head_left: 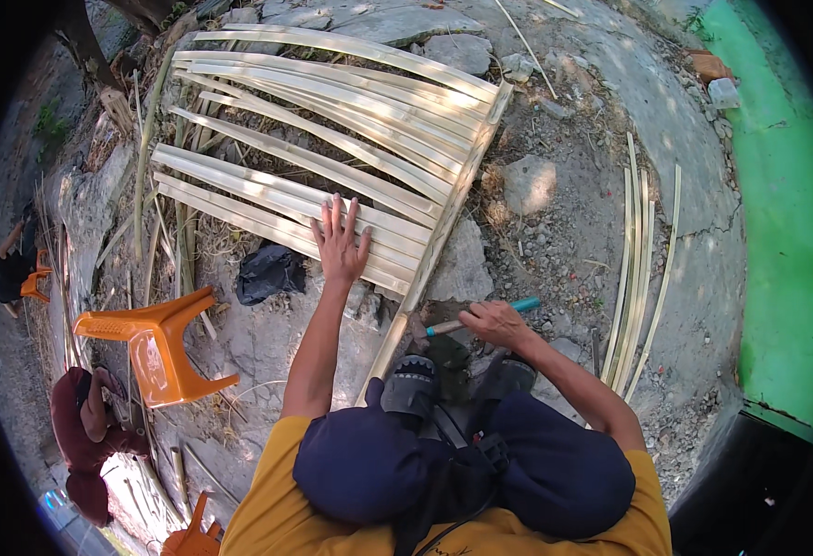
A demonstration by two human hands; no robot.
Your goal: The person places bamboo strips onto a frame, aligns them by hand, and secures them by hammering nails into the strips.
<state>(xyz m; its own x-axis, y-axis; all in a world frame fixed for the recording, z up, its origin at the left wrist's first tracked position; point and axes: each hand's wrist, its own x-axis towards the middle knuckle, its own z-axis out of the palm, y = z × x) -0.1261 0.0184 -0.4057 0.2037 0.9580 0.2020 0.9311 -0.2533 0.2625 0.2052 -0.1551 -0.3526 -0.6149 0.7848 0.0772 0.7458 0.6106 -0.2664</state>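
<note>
L hand (342, 248) spread on slats (397, 225), left of rail (460, 188); R hand (497, 324) wrapped round hammer (445, 328), right of rail. Prob. part-done: slats laid, gaps unfilled.

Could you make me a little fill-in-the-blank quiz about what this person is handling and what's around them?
1. The right hand grips a hammer-like tool by its ____.
2. The left hand lies palm ____ on the pale slats.
3. The crumpled plastic near the slats is coloured ____.
4. The plastic chair nearest the left hand is coloured ____.

Missing words: handle; down; black; orange.
</note>
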